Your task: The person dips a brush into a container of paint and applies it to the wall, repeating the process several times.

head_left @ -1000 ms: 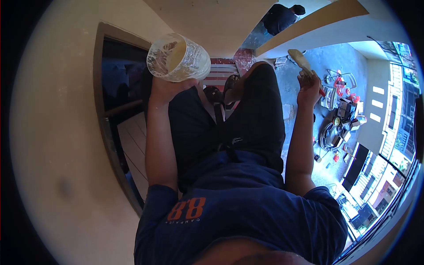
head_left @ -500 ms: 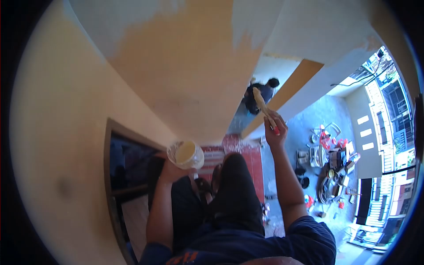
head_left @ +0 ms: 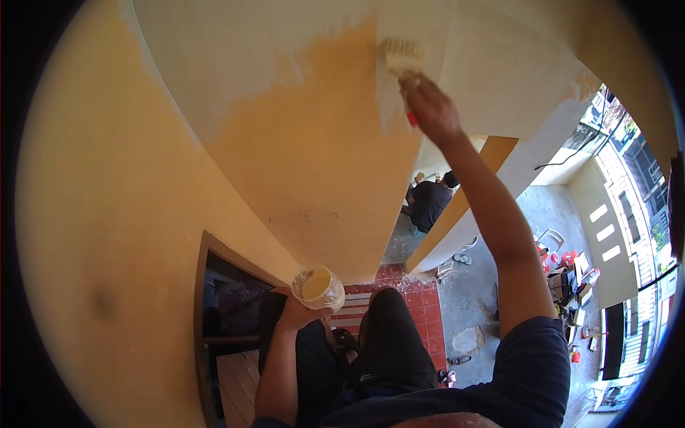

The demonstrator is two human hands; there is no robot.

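Observation:
My right hand (head_left: 432,108) is raised high, its fingers closed round the handle of a wide paintbrush (head_left: 404,63) with a red handle end. The bristles point up and overlap the pale painted part of the wall, beside the edge of an orange area (head_left: 314,135). Low at the left, my left hand (head_left: 300,314) grips a paint tub (head_left: 325,291), its sides smeared with pale paint. Cream-coloured paint shows inside the tub, which is held above my left knee.
Beyond the wall's edge, far below, a person (head_left: 430,205) in dark clothes crouches. A dark door frame (head_left: 202,307) stands at the left. Red floor tiles (head_left: 426,314) lie below me. Piled tools and boxes (head_left: 571,285) fill part of the grey floor at the right.
My right hand has swung up and slightly left with the paintbrush, bringing it over the wall. The tub appears slightly lower and further right as the view has shifted.

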